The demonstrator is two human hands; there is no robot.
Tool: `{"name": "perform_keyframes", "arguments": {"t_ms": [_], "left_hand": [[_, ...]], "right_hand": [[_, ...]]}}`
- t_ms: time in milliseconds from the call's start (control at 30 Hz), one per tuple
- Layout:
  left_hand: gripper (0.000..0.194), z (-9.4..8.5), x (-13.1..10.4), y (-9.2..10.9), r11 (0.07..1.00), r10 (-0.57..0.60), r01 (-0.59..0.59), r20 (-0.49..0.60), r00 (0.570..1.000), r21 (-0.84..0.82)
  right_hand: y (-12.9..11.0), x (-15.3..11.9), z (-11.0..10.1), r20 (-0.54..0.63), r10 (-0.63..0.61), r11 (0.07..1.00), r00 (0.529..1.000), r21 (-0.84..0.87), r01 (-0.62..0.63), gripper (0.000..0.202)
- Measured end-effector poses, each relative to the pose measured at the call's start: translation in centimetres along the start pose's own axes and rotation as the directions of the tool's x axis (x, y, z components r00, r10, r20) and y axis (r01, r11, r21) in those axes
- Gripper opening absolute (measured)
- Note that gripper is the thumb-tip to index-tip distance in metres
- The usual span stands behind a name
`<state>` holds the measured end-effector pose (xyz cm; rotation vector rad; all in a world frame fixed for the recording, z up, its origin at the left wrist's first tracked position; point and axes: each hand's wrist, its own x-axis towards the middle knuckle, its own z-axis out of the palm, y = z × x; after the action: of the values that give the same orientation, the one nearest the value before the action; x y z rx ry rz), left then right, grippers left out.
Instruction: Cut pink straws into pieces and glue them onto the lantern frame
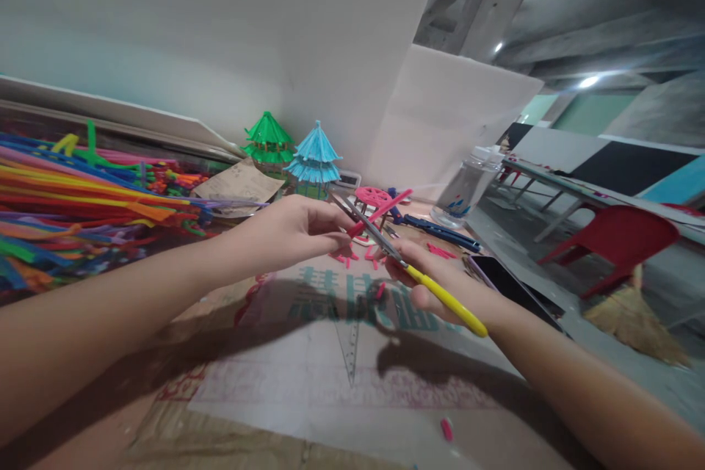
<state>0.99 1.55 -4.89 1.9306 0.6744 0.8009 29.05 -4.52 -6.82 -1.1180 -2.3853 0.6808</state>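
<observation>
Item 1: L hand, thumb + fingers pinched narrow on one end of pink stem; free end of stem slants up & away, to R of that pinch. Item 2: R hand, closed on scissors, yellow handle running back under the palm side, blades pointing up-L across the stem, just beside L fingertips; exact finger placement in the handle partly hidden, can't tell. Blade gap: looks slight, edge contact w/ stem unclear. Handling notes (judgement): hold stem firm & straight, approx. square to blades; seat it deep nr. the pivot, not at tips, so fuzz & wire don't slip or fold; L fingertips well back of the blade line; one clean squeeze, R wrist level. Surroundings, rel. to grip: just beyond, pink round piece; below, printed sheet w/ set square & loose pink bits; R & beyond, short pink pieces, dk. blue tool, clear bottle; beyond L hand, green model roof, lt. blue model roof; far L, multicol. stems.
</observation>
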Motion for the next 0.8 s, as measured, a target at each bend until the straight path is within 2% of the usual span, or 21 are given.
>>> {"name": "perform_keyframes", "arguments": {"t_ms": [267,500,800], "left_hand": [[0.024,0.0,0.1,0.1,1.0,-0.007,0.007,0.026,1.0,0.001],[0.023,-0.4,0.6,-0.9,0.993,0.005,-0.007,0.018,1.0,0.119],[0.02,-0.8,1.2,-1.5,0.983,-0.042,0.025,0.088,0.995,0.185]], "right_hand": [[0.2,0.4,0.3,-0.048,0.051,0.997,0.998,0.06,-0.048,0.073],[0.0,0.8,1.5,-0.05,0.109,0.98,0.993,0.172,-0.099,0.069],[0.4,1.4,2.6,-0.052,0.158,0.971,0.986,0.187,-0.146,0.071]]}}
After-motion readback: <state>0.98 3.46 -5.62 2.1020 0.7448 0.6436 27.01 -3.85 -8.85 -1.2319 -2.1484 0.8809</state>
